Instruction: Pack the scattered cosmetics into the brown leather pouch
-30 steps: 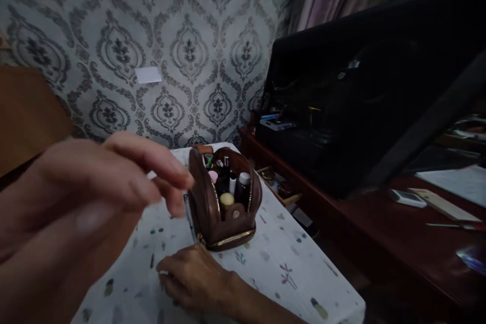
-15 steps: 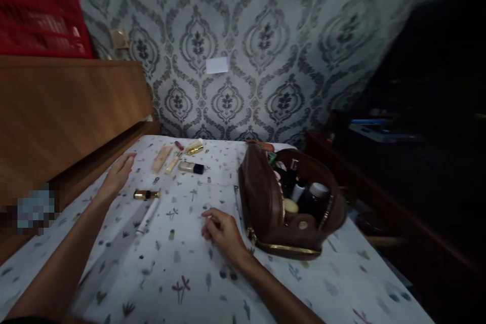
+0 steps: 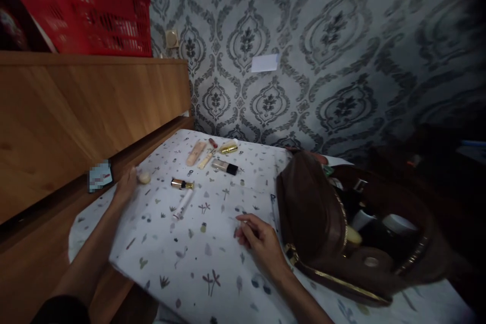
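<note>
My left hand (image 3: 126,187), slightly blurred, is at the table's left edge. Its fingers close against a small cream-coloured jar (image 3: 144,177) with a pale top; the grip is partly hidden. Loosely bent, my right hand (image 3: 260,243) hovers over the cloth with nothing visible in its fingers. Close to its right stands an unzipped brown cosmetic bag (image 3: 311,202) filled with bottles and tubes. Between the hands lie a gold-and-black cosmetic bottle (image 3: 181,184) and a slim white tube (image 3: 183,204). Farther back are a foundation bottle (image 3: 224,166), a pink tube (image 3: 196,153) and a gold-capped tube (image 3: 229,147).
A narrow cream tube (image 3: 206,159) and a small dark-red tube (image 3: 213,143) lie near the back. The printed cloth (image 3: 224,283) covers the table. A wooden cabinet (image 3: 94,106) borders its left, with a red basket (image 3: 110,15) on top. Patterned wall rises behind.
The camera has turned left, shifting the scene rightward. My left hand has drawn back toward the table's left edge, and the cream jar now shows beside it. My right hand keeps its loose pose.
</note>
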### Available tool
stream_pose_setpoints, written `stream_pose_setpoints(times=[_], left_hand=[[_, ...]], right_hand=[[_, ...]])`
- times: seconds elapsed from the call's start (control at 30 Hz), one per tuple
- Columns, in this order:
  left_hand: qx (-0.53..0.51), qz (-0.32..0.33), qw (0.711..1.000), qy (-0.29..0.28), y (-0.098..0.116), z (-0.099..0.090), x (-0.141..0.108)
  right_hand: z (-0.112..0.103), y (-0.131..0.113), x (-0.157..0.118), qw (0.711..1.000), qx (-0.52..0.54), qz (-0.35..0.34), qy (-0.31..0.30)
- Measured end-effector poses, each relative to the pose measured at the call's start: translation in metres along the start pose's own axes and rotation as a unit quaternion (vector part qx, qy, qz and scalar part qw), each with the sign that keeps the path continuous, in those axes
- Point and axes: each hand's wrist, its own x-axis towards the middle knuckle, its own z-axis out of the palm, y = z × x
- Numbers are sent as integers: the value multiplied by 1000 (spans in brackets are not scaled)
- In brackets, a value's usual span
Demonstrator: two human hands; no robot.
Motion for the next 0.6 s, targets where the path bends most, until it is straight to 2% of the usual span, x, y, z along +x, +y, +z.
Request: stream_pose_setpoints(times=[0.07,0.17,0.27,0.37,0.43,0.5,0.6], left_hand=[[7,-15,1000,-10,-6,0,1],[14,-1,999,-49,-6,9,-3],[28,53,993,-98,3,22,-13],[82,153,973,-154,13,33,-21],[85,194,962,-172,18,36,-24],[67,210,957,-186,25,37,-23],[49,200,959,-197,37,37,-18]], right_hand=[[0,0,0,1000,0,-2,-2],[0,0,0,1000,-1,-7,-5],[1,1,-1,1000,-3,1,-7],[2,2,-1,1000,-14,6,-7],[1,2,-2,1000,-19,2,-9],[1,3,-2,1000,-20,-2,-11],[1,5,-2,1000,-22,-4,-12]])
